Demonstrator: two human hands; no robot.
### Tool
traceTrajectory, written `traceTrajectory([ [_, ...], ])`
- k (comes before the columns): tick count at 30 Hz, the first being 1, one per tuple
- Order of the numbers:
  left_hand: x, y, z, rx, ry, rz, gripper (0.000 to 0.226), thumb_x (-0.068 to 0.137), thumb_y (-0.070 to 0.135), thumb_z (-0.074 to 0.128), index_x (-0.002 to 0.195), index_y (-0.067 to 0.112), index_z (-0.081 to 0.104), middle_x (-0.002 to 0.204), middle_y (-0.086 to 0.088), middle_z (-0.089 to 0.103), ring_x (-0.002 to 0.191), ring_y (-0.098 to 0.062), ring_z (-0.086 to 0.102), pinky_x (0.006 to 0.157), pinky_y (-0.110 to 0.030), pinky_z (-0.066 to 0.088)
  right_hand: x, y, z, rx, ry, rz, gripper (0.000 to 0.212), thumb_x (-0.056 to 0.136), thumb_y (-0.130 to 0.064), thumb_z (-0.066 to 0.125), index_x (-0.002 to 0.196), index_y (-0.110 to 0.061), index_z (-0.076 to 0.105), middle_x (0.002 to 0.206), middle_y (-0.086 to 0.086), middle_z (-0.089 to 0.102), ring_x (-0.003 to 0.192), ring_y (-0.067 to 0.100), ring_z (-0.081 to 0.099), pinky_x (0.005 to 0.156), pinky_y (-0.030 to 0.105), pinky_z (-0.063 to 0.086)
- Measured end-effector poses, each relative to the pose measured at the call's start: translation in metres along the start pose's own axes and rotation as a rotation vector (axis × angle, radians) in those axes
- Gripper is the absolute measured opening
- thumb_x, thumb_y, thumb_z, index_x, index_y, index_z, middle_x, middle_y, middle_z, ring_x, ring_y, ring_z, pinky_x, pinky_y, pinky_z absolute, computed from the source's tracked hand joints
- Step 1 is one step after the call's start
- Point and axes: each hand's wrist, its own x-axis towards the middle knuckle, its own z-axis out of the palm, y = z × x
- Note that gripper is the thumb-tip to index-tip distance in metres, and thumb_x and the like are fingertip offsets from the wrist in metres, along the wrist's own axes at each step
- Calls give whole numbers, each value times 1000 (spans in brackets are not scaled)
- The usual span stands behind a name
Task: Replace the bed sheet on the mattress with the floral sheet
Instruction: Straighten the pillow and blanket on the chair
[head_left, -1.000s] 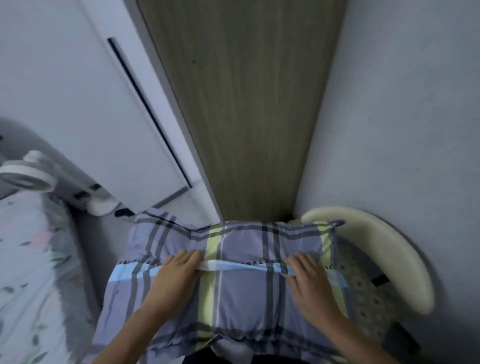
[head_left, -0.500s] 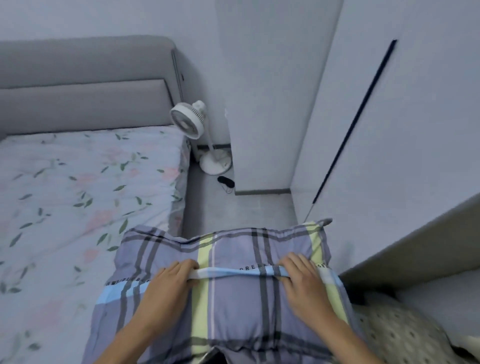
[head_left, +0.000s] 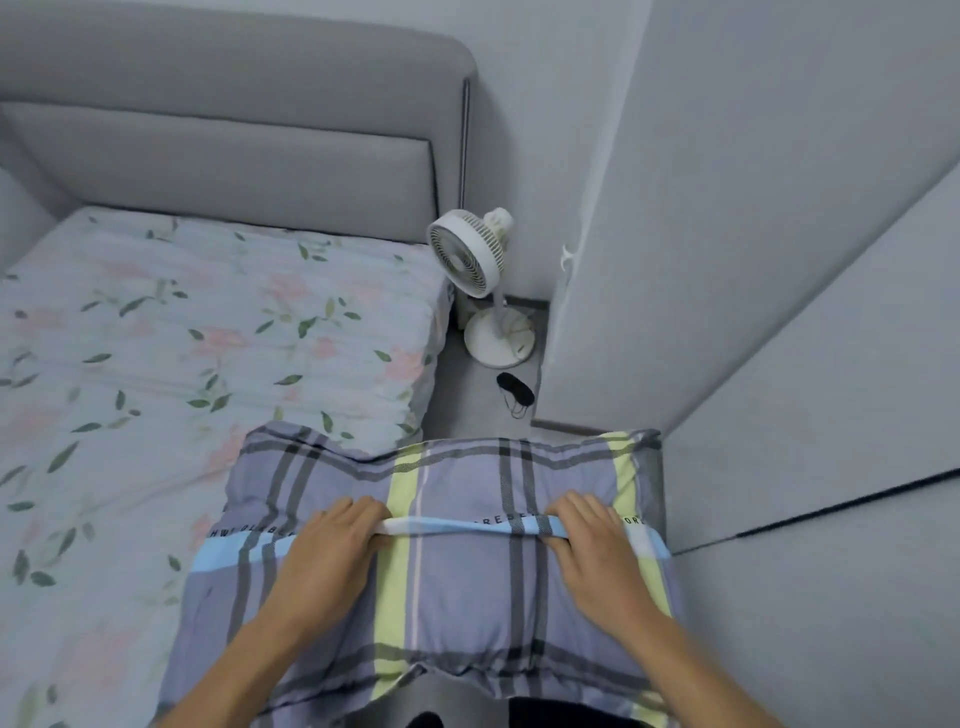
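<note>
The floral sheet covers the mattress ahead and to my left, reaching the grey headboard; it lies apart from both grips, with only the pillow's left corner over its near edge. I hold this plaid pillow in front of me, each grip closed on a pinched fold across its top. My left hand and right hand lie knuckles up, forearms angling inward. A white fan stands beside the bed.
</note>
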Motion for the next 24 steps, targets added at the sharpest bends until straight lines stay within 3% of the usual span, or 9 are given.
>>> traceTrajectory([
  [5, 68, -54, -22, 38, 43, -220, 11, 100, 31, 48, 92, 36, 42, 80, 15, 47, 71, -14, 46, 59, -32, 31, 152, 1, 8, 12, -136, -192, 24, 97, -20, 64, 93, -32, 44, 92, -17, 40, 84, 10, 40, 76, 33, 41],
  [14, 133, -177, -62, 39, 201, -545, 16, 100, 38, 36, 96, 35, 51, 86, 18, 50, 75, -11, 48, 61, -32, 36, 409, -80, 61, -18, -301, -532, 33, 97, -22, 65, 93, -36, 35, 92, -17, 39, 84, 13, 39, 76, 34, 39],
  [19, 178, -271, -54, -19, 246, -586, 14, 101, 38, 40, 93, 34, 51, 81, 18, 49, 71, -12, 49, 59, -38, 43, 512, -114, 108, -36, -326, -565, 32, 99, -26, 63, 91, -35, 33, 91, -17, 39, 84, 12, 39, 73, 32, 33],
  [24, 239, -353, -45, -21, 222, -645, 13, 99, 36, 41, 92, 35, 51, 79, 16, 49, 72, -15, 51, 58, -37, 41, 608, -129, 152, -37, -379, -558, 29, 98, -26, 63, 90, -33, 35, 91, -16, 39, 84, 12, 39, 74, 33, 34],
])
